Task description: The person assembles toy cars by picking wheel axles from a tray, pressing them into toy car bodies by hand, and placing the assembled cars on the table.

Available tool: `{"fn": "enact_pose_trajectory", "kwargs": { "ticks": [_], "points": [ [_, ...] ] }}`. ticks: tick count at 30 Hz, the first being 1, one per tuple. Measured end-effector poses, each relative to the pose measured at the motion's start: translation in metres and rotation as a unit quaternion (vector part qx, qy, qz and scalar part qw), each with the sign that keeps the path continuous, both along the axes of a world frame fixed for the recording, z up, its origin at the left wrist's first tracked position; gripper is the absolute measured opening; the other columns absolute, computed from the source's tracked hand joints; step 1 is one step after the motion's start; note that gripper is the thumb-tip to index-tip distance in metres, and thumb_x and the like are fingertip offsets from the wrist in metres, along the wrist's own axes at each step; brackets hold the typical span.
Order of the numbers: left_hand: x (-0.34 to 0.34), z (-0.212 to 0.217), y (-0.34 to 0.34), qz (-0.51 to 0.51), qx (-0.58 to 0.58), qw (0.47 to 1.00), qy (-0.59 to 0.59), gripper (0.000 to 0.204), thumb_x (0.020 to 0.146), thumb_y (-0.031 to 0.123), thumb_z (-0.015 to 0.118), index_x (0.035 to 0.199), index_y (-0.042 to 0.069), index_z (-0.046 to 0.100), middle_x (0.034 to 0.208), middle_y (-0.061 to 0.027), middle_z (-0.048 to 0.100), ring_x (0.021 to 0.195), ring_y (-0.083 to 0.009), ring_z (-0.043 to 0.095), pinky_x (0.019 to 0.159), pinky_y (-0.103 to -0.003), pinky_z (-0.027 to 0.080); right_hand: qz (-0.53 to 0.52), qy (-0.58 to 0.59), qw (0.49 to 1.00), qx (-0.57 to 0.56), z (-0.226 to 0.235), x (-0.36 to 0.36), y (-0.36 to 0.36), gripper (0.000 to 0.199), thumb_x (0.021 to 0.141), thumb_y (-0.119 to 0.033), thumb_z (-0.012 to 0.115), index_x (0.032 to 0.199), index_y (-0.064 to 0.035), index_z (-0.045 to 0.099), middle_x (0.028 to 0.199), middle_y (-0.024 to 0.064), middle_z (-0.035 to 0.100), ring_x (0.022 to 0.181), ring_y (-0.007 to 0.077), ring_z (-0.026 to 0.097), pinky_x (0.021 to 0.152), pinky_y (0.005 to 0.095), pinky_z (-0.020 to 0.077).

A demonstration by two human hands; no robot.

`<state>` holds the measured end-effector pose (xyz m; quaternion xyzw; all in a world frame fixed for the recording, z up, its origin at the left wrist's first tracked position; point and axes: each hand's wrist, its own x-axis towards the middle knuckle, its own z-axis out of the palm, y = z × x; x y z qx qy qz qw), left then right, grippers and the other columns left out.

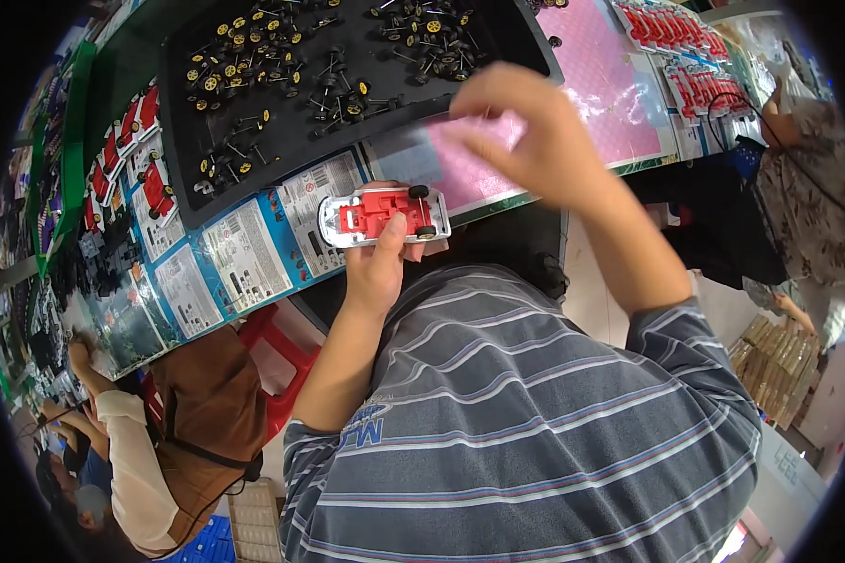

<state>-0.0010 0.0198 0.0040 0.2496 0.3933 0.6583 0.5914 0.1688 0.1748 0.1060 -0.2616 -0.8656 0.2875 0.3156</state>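
Observation:
My left hand [381, 267] grips a toy car [371, 214] turned underside up, its thumb pressed on the red part inside the white body. One pair of black wheels [421, 211] sits at the car's right end; none show at its left end. To the upper right of the car, my right hand [526, 131] is raised near the tray's front corner, smeared by motion. Its thumb and fingers stand apart, and I see nothing between them. Beyond both hands lies a black tray [296, 158] with many loose wheel-and-axle sets [338, 89], some with yellow hubs.
Red and white toy cars [127, 141] stand in rows left of the tray. More red and white parts [671, 38] are lined up at the far right, past a pink sheet [610, 103]. A co-worker in brown [207, 399] sits at left near a red stool [277, 352]; another person [807, 178] is at right.

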Motion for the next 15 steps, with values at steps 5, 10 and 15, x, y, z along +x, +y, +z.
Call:
{"fn": "enact_pose_trajectory", "kwargs": {
  "ticks": [5, 10, 15],
  "points": [
    [0.004, 0.002, 0.005, -0.018, 0.014, 1.000, -0.017, 0.034, 0.099, 0.025, 0.061, 0.123, 0.005, 0.049, 0.090, -0.0070, 0.062, 0.061, -0.0095, 0.053, 0.052, -0.022, 0.041, -0.057, -0.168, 0.980, 0.091, -0.024, -0.018, 0.098, 0.032, 0.079, -0.008, 0.077, 0.110, -0.0029, 0.068, 0.097, 0.0133, 0.068, 0.083, 0.0307, 0.068, 0.076, 0.0391, 0.0541],
    [-0.001, -0.002, -0.004, -0.046, 0.036, 0.998, -0.016, 0.036, 0.100, 0.021, 0.056, 0.129, 0.002, 0.046, 0.111, -0.0122, 0.061, 0.083, -0.0164, 0.059, 0.059, -0.028, 0.045, -0.102, -0.324, 0.939, 0.050, -0.050, -0.028, 0.126, 0.025, 0.078, -0.007, 0.076, 0.101, -0.0026, 0.069, 0.091, 0.0183, 0.069, 0.090, 0.0367, 0.067, 0.080, 0.0431, 0.0525],
    [-0.011, -0.009, -0.015, -0.019, 0.023, 1.000, -0.005, 0.036, 0.100, 0.022, 0.058, 0.129, 0.003, 0.047, 0.109, -0.0113, 0.060, 0.082, -0.0159, 0.060, 0.057, -0.027, 0.045, -0.193, -0.135, 0.960, 0.151, 0.000, -0.032, 0.073, 0.014, 0.086, -0.010, 0.068, 0.095, 0.0005, 0.071, 0.096, 0.0193, 0.067, 0.091, 0.0399, 0.065, 0.079, 0.0432, 0.0531]
  ]
}}
